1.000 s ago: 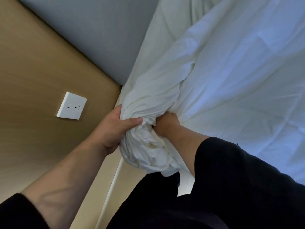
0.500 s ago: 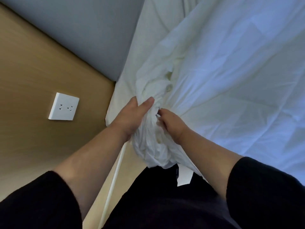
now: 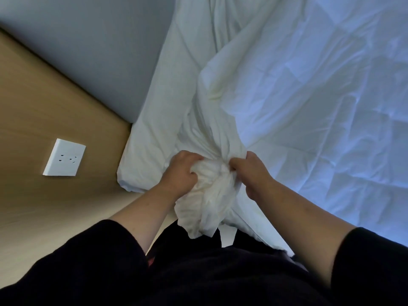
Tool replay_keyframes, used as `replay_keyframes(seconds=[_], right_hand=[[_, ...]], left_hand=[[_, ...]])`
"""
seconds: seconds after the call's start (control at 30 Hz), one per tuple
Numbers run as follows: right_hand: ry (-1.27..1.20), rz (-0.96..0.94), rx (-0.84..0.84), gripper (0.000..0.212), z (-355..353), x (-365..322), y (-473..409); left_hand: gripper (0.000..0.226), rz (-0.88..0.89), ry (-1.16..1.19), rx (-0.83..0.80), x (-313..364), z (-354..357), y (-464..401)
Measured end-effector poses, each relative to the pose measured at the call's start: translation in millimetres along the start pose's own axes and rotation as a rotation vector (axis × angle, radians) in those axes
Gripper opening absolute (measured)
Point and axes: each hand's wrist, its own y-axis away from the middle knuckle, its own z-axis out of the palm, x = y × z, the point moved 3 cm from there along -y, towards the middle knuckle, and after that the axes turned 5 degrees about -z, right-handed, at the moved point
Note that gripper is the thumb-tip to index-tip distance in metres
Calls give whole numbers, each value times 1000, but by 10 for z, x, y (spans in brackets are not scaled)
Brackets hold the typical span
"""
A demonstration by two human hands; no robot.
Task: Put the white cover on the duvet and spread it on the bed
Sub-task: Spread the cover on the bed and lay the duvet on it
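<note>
bed (image 3: 145, 138): fills the centre and right, running from the near edge to the far edge; its near left corner lies just right of the wall panel.
duvet cover (image 3: 309, 111): spread on the bed, over its right part, gathered into a bunch at the near left.
bunch of cover (image 3: 209, 191): hangs over the near edge of the bed, between the two hands.
left hand (image 3: 183, 171): on the left side of the bunch, gripping it.
right hand (image 3: 251, 171): on the right side of the bunch, gripping it.
wall panel (image 3: 44, 107): left of the bed.
wall socket (image 3: 64, 157): on the wall panel, well left of the left hand.
padded headboard (image 3: 99, 51): far left, touching the bed's left side, beyond the wall panel.
</note>
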Motion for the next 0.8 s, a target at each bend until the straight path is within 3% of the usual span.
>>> replay_keyframes(seconds=[0.07, 0.17, 0.2, 0.27, 0.33, 0.43, 0.5, 0.53, 0.6, 0.67, 0.8], right_hand=[[-54, 80, 24, 49, -53, 47, -35], [-215, 200, 59, 48, -81, 167, -49], [-242, 216, 91, 39, -87, 209, -43], [-276, 217, 126, 26, -70, 250, -36], [-276, 186, 36, 48, -15, 245, -24], [-186, 60, 75, 96, 36, 184, 21], [121, -101, 125, 118, 56, 45, 135], [299, -149, 124, 118, 71, 10, 187], [432, -180, 141, 87, -25, -67, 255], [355, -163, 286, 48, -354, -166, 317], [9, -163, 713, 24, -1475, -549, 774]], left_hand=[[66, -126, -25, 118, -237, -58, -54], [91, -244, 59, 64, -548, -57, -178], [90, -233, 116, 29, -607, -36, -231], [62, -142, 149, -42, -576, 26, -292], [36, -81, 101, -31, -468, 82, -311], [32, -25, 138, 7, -216, 149, -219], [34, 24, 138, -2, -11, 177, -118], [30, 42, 140, -12, 81, 184, -70], [14, 116, 107, 6, 289, 131, 48], [15, 205, 70, 54, 501, -12, 143], [36, 288, -6, 191, 738, -595, 247]])
